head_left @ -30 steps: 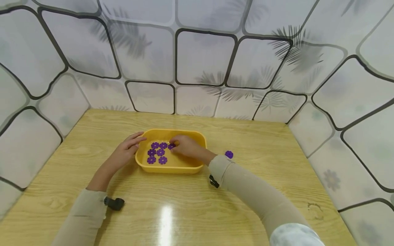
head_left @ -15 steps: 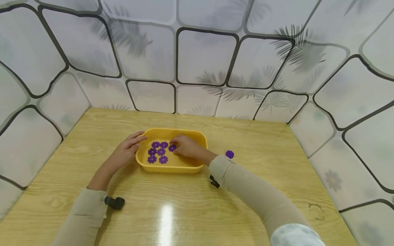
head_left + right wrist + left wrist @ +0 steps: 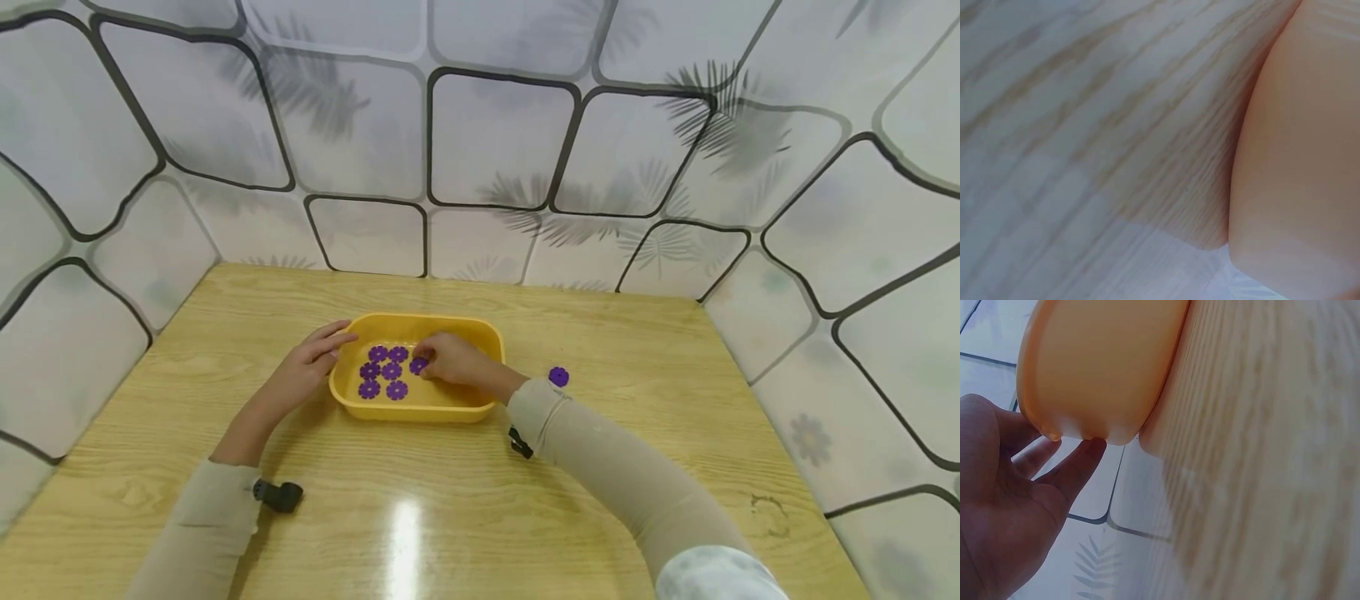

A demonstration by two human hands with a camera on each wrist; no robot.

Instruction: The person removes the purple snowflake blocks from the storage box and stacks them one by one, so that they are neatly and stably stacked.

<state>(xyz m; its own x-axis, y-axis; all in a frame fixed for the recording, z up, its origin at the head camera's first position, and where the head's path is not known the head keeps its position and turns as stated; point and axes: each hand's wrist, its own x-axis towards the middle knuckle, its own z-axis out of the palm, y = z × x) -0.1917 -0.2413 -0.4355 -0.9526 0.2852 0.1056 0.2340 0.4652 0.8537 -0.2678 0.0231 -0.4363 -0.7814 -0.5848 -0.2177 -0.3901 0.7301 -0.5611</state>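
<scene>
A yellow plastic tub (image 3: 420,413) sits on the wooden table, with several purple interlocking discs (image 3: 392,371) lying flat in its left half. My right hand (image 3: 453,358) reaches over the tub's right side and pinches another purple notched disc (image 3: 418,366) between thumb and fingers near the tub floor. At the left end, my left hand (image 3: 303,371) holds the rim, fingers over the edge and thumb on the outer wall. The left wrist view shows the left hand (image 3: 1019,494) at the tub's end wall (image 3: 1104,369). The right wrist view shows only the tub's outside (image 3: 1297,162).
One more purple disc (image 3: 558,377) lies on the table (image 3: 615,350) right of the tub, beside my right sleeve. Patterned panels (image 3: 495,142) rise behind the table and along both sides. Small black wrist cameras (image 3: 280,497) hang under the cuffs.
My right hand has shifted the pinched disc slightly toward me, apart from the others in the tub. The left hand stays at the rim.
</scene>
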